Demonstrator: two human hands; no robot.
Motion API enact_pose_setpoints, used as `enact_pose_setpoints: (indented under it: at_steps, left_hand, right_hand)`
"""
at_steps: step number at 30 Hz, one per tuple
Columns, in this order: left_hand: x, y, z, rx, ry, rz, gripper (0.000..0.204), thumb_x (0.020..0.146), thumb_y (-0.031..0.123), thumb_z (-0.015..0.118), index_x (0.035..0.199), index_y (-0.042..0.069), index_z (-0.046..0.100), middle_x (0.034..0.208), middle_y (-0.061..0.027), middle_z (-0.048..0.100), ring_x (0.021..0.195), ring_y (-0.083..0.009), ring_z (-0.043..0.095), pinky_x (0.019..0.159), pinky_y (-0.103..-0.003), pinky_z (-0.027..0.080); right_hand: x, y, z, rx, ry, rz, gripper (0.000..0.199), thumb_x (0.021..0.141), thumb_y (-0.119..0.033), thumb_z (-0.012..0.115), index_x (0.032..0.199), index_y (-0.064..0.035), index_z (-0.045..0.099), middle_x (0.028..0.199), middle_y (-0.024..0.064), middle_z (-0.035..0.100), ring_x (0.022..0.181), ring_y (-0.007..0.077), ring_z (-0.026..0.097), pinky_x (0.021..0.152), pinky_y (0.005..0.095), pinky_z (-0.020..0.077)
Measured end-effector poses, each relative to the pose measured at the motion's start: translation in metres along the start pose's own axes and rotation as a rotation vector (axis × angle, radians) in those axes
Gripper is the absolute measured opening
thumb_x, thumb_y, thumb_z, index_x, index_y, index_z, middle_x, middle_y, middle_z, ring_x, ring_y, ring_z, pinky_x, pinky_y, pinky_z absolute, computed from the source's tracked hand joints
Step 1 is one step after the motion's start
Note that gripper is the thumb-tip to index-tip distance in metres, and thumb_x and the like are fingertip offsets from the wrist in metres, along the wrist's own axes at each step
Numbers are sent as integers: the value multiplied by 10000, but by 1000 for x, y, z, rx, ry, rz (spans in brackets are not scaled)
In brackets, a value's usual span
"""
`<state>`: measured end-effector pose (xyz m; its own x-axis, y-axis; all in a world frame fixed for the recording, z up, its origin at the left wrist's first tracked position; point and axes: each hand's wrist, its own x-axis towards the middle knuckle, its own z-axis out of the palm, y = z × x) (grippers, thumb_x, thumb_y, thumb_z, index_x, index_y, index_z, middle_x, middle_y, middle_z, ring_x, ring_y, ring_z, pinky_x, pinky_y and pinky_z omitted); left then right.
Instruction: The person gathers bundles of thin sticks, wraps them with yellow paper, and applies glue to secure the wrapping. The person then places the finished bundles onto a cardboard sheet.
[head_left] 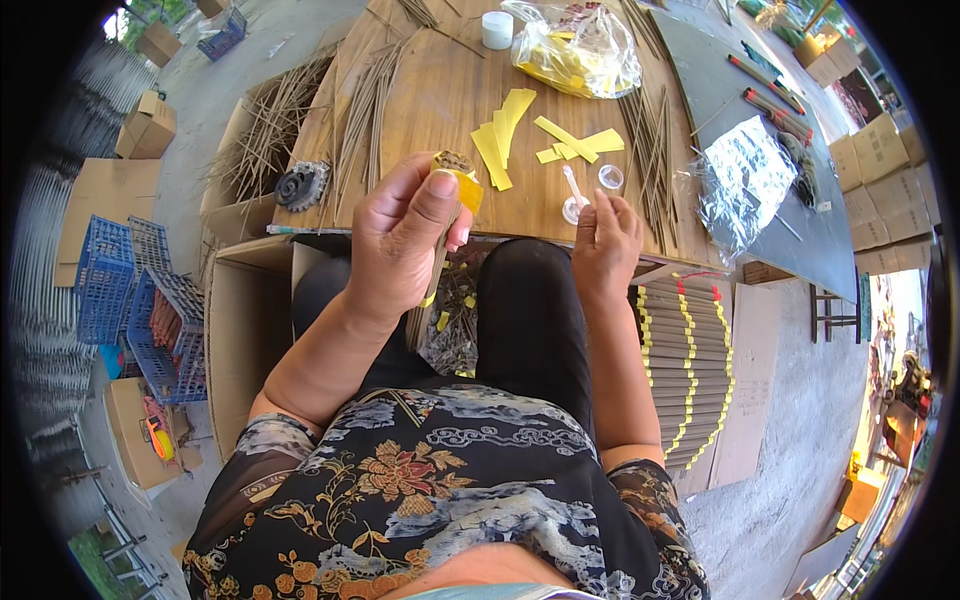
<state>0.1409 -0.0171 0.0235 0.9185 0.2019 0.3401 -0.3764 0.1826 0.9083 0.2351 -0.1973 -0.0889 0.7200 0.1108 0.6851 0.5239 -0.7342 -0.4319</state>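
My left hand (405, 225) is closed around a bundle of thin brown sticks (418, 318), held upright above my lap. A yellow paper strip (466, 190) wraps its upper end, under my thumb. My right hand (610, 245) is at the table's front edge, fingertips pinched at the near end of a small pale spatula-like stick (572, 184). Just beneath it sits a small clear round dish (571, 212), partly hidden by the fingers. A clear round lid or cup (611, 177) lies beyond. Loose yellow paper strips (492, 150) and crossed yellow strips (580, 145) lie farther back.
Loose brown sticks (365, 115) cover parts of the wooden table (440, 90). A plastic bag of yellow paper (580, 60), white jar (496, 30) and crumpled clear wrap (745, 180) lie there and alongside. Banded bundles (685, 370) stand right; blue crates (165, 330) stand left.
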Motion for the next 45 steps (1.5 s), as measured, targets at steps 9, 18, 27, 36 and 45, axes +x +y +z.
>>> enact_pose_setpoints:
  at_steps: [9, 18, 27, 36, 45]
  left_hand:
    - [-14, 10, 11, 131, -70, 154, 316, 883, 204, 522, 1063, -54, 499, 884, -33, 496, 622, -55, 461, 542, -176, 392]
    - [-30, 33, 6, -297, -246, -73, 369, 911, 289, 449, 1028, -54, 517, 830, -65, 535, 562, -77, 466, 475, -182, 376]
    - [-31, 35, -3, -491, -367, -187, 381, 907, 300, 445, 1028, -53, 519, 948, -145, 540, 511, -116, 493, 452, -204, 409]
    - [-20, 20, -13, -562, -399, -208, 444, 923, 314, 391, 1098, -82, 491, 1024, -211, 549, 479, -129, 479, 449, -219, 410]
    - [-16, 15, -14, -571, -433, -191, 424, 922, 291, 403, 1125, -73, 475, 998, -193, 555, 478, -142, 491, 434, -223, 407]
  right_hand:
    - [52, -114, -64, 1306, -568, 145, 507, 740, -260, 688, 1141, 1, 520, 1112, 99, 496, 896, 149, 552, 755, 253, 453]
    - [47, -123, -68, 1511, -637, 18, 383, 758, -159, 665, 1074, 32, 563, 1154, 164, 469, 738, 165, 604, 586, 217, 529]
    - [52, -117, -64, 1437, -607, -219, 368, 745, -165, 680, 1059, 4, 591, 1036, 129, 563, 899, 169, 544, 779, 276, 437]
    - [58, -110, -66, 1556, -881, 35, 343, 805, -87, 603, 1126, 13, 533, 957, 73, 559, 756, 186, 609, 678, 241, 459]
    - [69, -116, -68, 1754, -1057, 265, 323, 786, -79, 634, 1084, 14, 550, 964, 80, 600, 827, 137, 602, 718, 247, 476]
